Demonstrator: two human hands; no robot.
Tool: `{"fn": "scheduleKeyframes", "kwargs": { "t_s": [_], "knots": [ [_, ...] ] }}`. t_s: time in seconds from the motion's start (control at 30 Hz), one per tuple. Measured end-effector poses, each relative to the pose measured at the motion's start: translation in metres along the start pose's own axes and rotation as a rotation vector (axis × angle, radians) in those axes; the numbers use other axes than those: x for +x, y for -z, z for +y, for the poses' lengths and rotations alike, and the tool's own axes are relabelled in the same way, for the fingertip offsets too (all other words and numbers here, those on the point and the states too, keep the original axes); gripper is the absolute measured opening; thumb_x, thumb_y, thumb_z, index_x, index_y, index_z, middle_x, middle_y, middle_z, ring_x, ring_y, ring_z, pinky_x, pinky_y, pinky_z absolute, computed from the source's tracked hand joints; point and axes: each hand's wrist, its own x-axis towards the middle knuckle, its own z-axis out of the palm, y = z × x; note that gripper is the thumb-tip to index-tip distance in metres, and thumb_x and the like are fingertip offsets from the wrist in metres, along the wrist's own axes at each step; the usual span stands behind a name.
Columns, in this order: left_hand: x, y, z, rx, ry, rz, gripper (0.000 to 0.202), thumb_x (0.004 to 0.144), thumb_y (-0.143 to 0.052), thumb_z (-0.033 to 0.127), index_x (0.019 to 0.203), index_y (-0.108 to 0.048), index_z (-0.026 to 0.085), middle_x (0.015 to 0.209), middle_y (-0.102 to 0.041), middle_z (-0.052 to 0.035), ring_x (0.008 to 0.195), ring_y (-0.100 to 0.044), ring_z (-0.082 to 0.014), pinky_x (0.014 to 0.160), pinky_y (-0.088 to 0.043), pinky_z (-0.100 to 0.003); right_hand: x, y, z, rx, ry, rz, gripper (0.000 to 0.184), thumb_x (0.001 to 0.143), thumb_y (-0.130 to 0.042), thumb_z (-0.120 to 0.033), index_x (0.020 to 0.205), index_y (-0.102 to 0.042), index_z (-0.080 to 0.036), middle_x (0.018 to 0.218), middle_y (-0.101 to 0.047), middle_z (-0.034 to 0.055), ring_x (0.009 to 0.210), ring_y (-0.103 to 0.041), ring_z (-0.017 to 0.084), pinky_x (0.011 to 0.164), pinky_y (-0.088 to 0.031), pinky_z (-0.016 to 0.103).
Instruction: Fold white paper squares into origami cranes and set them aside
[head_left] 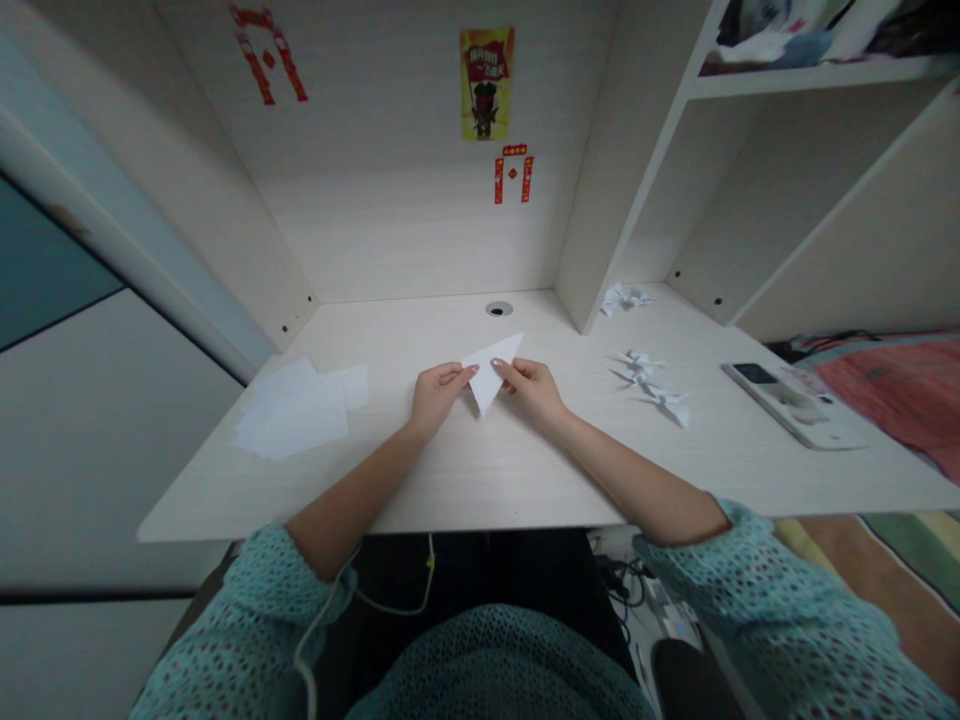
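A folded white paper triangle stands at the middle of the desk, its point angled down toward the desktop. My left hand pinches its left corner between thumb and fingers. My right hand grips the opposite side in the same way. Both hands rest just above the pale wood-grain desk, and the paper's lower tip hangs between them. Several small white origami cranes lie to the right of my right hand.
A stack of loose white paper sheets lies left of my left hand. Another paper crane sits near the back shelf upright. A white phone in a case lies at the right. A cable grommet marks the desk's back edge.
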Motion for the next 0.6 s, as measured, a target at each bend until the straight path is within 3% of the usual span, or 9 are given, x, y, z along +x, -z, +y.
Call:
{"fn": "scheduleKeyframes", "kwargs": {
  "t_s": [0.17, 0.37, 0.5, 0.6],
  "knots": [
    [0.001, 0.000, -0.002, -0.008, 0.012, -0.007, 0.031, 0.063, -0.069, 0.045, 0.061, -0.062, 0.016, 0.064, -0.063, -0.0026, 0.062, -0.056, -0.0133, 0.058, -0.041, -0.023, -0.004, -0.005, 0.003, 0.002, -0.057, 0.000, 0.047, 0.066, -0.060, -0.060, 0.051, -0.053, -0.016, 0.047, -0.048, -0.0019, 0.046, -0.036, 0.009, 0.046, -0.026, 0.025],
    [0.002, 0.002, 0.000, 0.045, 0.068, -0.083, 0.027, 0.062, -0.070, 0.041, 0.059, -0.059, 0.016, 0.059, -0.060, -0.0008, 0.055, -0.050, -0.0109, 0.054, -0.035, -0.022, -0.005, -0.007, 0.003, 0.037, 0.035, 0.056, 0.046, 0.075, -0.052, -0.057, 0.051, -0.043, -0.018, 0.048, -0.037, -0.0035, 0.047, -0.031, 0.009, 0.045, -0.022, 0.024],
    [0.002, 0.004, 0.003, 0.032, 0.047, -0.136, 0.025, 0.064, -0.069, 0.040, 0.066, -0.062, 0.016, 0.066, -0.062, -0.0008, 0.060, -0.053, -0.0113, 0.057, -0.037, -0.022, -0.009, -0.005, 0.000, -0.135, 0.121, 0.066, 0.044, 0.079, -0.048, -0.055, 0.054, -0.045, -0.018, 0.051, -0.036, -0.0032, 0.049, -0.031, 0.010, 0.046, -0.022, 0.024],
    [0.001, 0.003, 0.002, -0.006, 0.029, -0.150, 0.029, 0.065, -0.068, 0.042, 0.077, -0.066, 0.015, 0.074, -0.065, -0.0017, 0.066, -0.056, -0.0126, 0.060, -0.039, -0.022, -0.013, -0.004, -0.005, -0.278, 0.160, -0.017, 0.044, 0.080, -0.047, -0.054, 0.058, -0.054, -0.017, 0.051, -0.040, -0.0028, 0.049, -0.033, 0.010, 0.047, -0.022, 0.024]
  ]
}}
